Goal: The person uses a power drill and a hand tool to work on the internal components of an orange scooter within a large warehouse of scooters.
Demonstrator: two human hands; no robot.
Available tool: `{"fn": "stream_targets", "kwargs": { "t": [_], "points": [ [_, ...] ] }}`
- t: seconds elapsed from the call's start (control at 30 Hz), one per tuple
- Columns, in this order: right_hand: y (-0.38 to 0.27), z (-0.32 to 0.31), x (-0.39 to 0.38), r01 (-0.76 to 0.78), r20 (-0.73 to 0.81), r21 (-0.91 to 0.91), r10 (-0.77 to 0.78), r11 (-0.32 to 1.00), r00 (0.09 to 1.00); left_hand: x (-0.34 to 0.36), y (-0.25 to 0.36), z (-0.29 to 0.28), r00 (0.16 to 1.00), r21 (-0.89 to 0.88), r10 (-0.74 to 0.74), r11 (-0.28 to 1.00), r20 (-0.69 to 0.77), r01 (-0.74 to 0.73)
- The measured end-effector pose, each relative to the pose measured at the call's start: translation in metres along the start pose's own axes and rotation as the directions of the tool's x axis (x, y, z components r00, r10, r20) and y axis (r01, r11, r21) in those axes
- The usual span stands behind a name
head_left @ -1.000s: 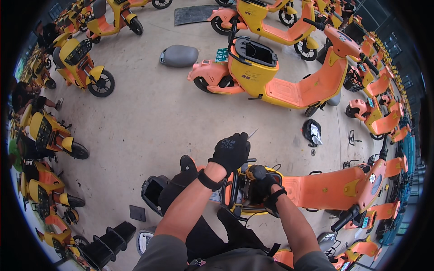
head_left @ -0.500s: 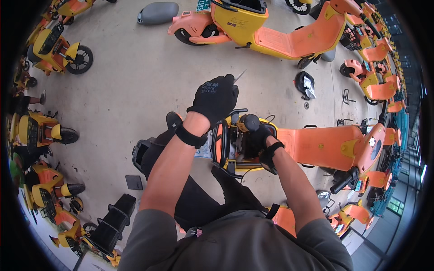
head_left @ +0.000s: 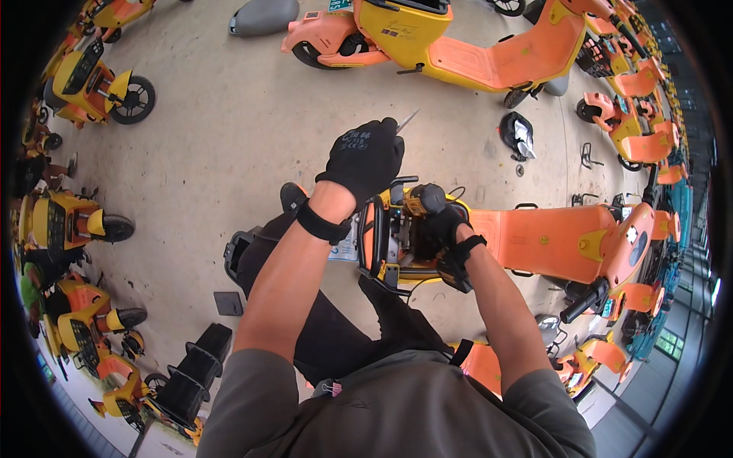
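Hands [head_left: 363, 159] — same thin tool [head_left: 409, 120], drill [head_left: 431, 198]

The black-gloved left hand [head_left: 363, 162] grips a thin pointed tool [head_left: 408, 120], while the right hand [head_left: 444, 228], gloved too, holds a yellow-and-black power drill [head_left: 424, 201] over an opened orange-and-yellow scooter [head_left: 546, 238]. Beyond it, a second scooter [head_left: 458, 65] stands on the pale floor [head_left: 206, 137] near a loose grey seat [head_left: 264, 17]; a black-and-silver bundle [head_left: 518, 137] lies between the two scooters
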State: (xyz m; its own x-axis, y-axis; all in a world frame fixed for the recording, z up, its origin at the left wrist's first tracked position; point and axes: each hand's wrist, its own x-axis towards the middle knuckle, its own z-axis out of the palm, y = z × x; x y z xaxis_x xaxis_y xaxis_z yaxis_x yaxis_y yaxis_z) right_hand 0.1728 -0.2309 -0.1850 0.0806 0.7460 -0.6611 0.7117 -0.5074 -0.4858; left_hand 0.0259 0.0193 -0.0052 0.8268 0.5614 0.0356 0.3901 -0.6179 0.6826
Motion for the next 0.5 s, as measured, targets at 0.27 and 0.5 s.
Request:
{"fn": "stream_targets", "kwargs": {
  "t": [0.27, 0.5],
  "points": [
    [-0.098, -0.07, -0.039, -0.227, -0.127, 0.302, 0.275, 0.926, 0.953, 0.001, 0.001, -0.002, 1.0, -0.006, -0.01, 1.0, 0.001, 0.01],
    [-0.062, -0.048, -0.027, -0.354, 0.013, 0.432, 0.387, 0.829, 0.922, 0.005, 0.001, 0.002, 1.0, -0.003, -0.006, 1.0, 0.01, 0.006]
  ]
}}
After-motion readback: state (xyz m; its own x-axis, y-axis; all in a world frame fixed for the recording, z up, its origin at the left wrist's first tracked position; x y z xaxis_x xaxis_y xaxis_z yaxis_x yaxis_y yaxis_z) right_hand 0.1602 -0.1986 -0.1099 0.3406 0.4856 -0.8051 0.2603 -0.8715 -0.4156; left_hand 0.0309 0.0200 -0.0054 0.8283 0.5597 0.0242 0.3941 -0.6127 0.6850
